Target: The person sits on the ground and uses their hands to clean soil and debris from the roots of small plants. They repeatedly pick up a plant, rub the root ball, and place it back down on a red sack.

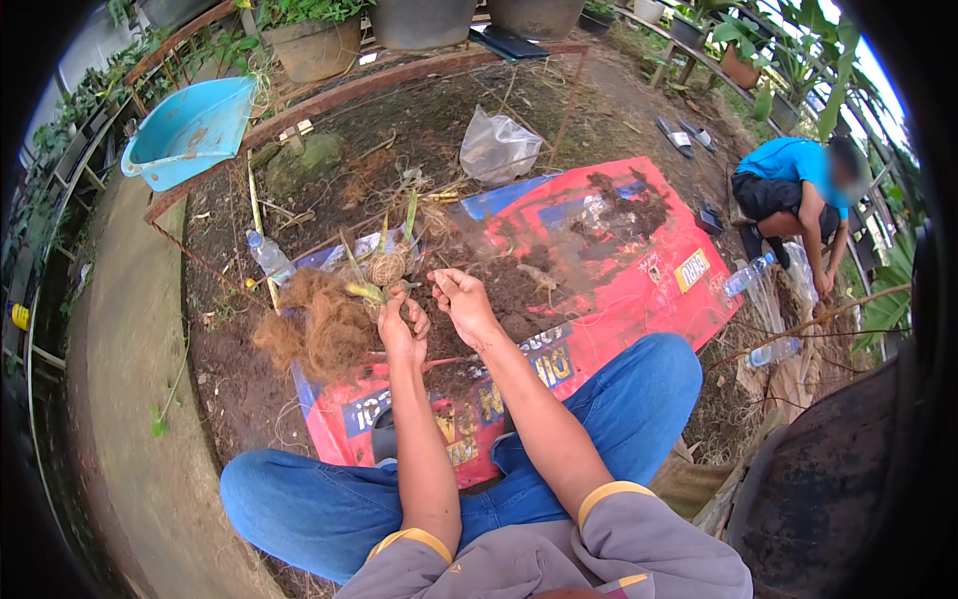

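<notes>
My left hand (403,323) is raised over the red printed sheet (621,299), its fingers curled beside a green-yellow leaf (365,290). Whether it grips the leaf or a thin fibre is unclear. To its right, my right hand (460,298) has thumb and forefinger pinched together; no thread between them can be made out. Just beyond my hands sits a string-wrapped ball (386,268) with upright leaves. A heap of brown coconut fibre (322,329) lies left of my left hand. Dark soil and a root-like piece (537,277) lie on the sheet to the right.
A rusty metal frame (359,93) stands ahead, with a blue plastic basin (194,135) at its left. A clear plastic bag (500,146) and a plastic bottle (269,256) lie beyond the sheet. Another person (793,183) crouches at right near bottles; a dark container (816,464) is close.
</notes>
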`<state>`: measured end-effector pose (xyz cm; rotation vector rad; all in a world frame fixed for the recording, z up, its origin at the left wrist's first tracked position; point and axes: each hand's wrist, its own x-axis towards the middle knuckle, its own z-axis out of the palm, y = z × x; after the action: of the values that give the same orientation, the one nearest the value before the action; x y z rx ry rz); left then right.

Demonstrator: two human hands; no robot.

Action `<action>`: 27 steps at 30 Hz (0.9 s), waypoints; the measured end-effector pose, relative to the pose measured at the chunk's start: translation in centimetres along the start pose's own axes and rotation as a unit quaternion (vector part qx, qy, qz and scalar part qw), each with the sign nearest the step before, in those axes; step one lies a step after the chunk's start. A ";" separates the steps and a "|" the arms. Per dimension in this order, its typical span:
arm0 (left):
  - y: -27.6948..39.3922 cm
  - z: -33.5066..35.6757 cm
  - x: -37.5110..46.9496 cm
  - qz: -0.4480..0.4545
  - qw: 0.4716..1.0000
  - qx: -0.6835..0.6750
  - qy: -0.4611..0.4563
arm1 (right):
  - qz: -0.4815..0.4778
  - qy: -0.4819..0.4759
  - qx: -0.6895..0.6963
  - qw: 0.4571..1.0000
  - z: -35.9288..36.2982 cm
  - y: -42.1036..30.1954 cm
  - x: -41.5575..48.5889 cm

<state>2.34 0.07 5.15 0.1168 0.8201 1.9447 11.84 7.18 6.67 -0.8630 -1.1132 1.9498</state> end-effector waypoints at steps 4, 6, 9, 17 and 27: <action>0.1 0.3 -0.1 -0.017 1.000 -0.019 -0.014 | 0.079 -0.033 0.075 0.994 -0.2 -0.3 -0.2; 0.0 0.6 -0.1 -0.016 0.999 -0.031 -0.025 | 0.096 -0.059 0.105 0.988 -0.4 -0.2 -0.1; -0.1 0.8 -0.3 -0.014 1.000 -0.008 -0.006 | 0.097 0.023 0.167 0.981 -0.5 0.4 0.3; -0.4 -0.2 0.2 -0.052 0.998 -0.040 0.018 | 0.046 0.030 0.240 0.969 -1.4 0.4 0.7; -1.1 -0.1 0.4 -0.050 0.998 0.028 0.034 | 0.038 -0.049 0.152 0.986 -1.1 0.6 -0.1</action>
<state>2.92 0.65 4.37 0.0430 0.9095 1.8412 12.65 7.37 5.71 -0.6587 -0.8150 2.1746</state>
